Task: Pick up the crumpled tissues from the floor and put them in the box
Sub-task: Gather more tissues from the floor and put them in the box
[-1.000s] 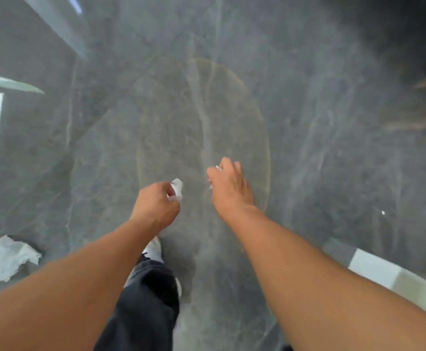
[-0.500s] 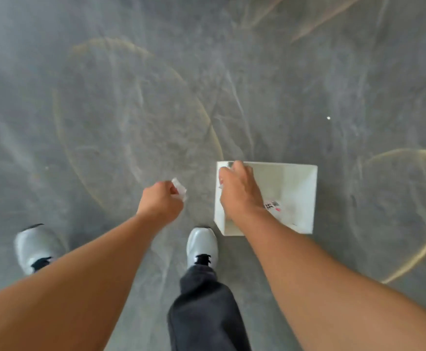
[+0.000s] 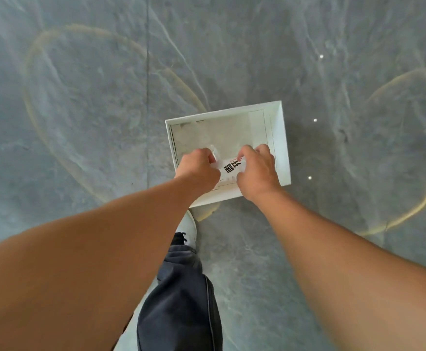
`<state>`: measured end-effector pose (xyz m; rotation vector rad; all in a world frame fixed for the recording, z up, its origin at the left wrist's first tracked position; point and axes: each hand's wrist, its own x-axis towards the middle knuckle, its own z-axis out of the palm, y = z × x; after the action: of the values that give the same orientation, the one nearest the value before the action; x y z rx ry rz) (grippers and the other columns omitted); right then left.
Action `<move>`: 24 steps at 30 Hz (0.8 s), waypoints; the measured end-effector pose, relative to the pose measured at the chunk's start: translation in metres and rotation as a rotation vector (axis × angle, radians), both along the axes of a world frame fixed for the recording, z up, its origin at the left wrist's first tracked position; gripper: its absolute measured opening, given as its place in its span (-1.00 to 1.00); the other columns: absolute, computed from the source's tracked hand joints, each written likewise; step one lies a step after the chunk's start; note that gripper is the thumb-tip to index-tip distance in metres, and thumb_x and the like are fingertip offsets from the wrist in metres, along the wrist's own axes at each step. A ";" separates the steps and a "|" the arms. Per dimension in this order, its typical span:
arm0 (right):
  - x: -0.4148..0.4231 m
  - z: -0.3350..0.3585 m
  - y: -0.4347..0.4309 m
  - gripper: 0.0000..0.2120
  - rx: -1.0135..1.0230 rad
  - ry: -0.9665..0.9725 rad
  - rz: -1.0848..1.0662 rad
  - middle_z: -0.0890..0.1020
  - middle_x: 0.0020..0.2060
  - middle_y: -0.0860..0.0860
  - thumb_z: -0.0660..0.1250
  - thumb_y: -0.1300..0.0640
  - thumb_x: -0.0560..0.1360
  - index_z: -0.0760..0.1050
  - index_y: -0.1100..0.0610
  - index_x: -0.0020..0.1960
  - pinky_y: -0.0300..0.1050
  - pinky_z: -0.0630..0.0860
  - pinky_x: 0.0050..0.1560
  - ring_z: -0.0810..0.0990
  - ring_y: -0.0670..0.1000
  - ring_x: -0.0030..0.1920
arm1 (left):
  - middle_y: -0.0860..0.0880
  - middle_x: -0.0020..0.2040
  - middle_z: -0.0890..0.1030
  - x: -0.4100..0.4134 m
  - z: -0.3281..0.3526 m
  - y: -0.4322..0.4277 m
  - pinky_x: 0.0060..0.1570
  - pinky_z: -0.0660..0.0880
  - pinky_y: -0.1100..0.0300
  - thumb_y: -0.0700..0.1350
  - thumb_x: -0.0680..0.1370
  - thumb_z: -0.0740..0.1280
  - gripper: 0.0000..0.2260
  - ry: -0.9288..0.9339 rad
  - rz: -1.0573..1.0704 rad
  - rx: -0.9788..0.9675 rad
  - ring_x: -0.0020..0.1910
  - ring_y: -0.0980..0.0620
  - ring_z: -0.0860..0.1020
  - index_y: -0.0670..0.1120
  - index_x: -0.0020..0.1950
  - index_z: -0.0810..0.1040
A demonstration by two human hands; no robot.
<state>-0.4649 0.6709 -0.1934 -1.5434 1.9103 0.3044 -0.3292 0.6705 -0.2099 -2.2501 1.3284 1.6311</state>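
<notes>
An open white box (image 3: 281,138) lies on the grey floor just ahead of my foot, with a printed label on its inside bottom. Both my hands are over it. My left hand (image 3: 198,169) is closed around a crumpled white tissue (image 3: 214,154) that sticks out past my thumb. My right hand (image 3: 256,168) hangs over the box's right half with curled fingers; a bit of white tissue (image 3: 242,162) shows at its fingertips, blurred against the label.
The floor is glossy grey stone with a tile seam (image 3: 147,97) running up the left middle and ring-shaped light reflections. My white shoe (image 3: 189,230) and dark trouser leg (image 3: 181,300) stand right behind the box's near edge.
The view has swung from bare floor to the box. Both hands, each still holding a tissue, have moved forward and now hover over the box's inside. The loose tissue at far left is out of view.
</notes>
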 end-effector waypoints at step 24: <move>0.193 0.026 0.000 -0.92 0.277 -0.010 0.388 0.61 -0.04 0.11 0.25 0.19 0.40 0.44 0.02 -0.18 -0.10 0.51 -0.07 0.57 0.17 -0.04 | -0.11 -0.02 0.62 0.220 0.038 0.080 -0.18 0.40 0.18 -0.11 0.46 0.31 -0.88 -0.085 0.165 0.058 -0.09 -0.12 0.53 -0.09 -0.03 0.57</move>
<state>-0.2720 0.6706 -0.1670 -1.7071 1.4753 0.6970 -0.1088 0.7506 -0.1719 -2.4214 1.0883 1.5789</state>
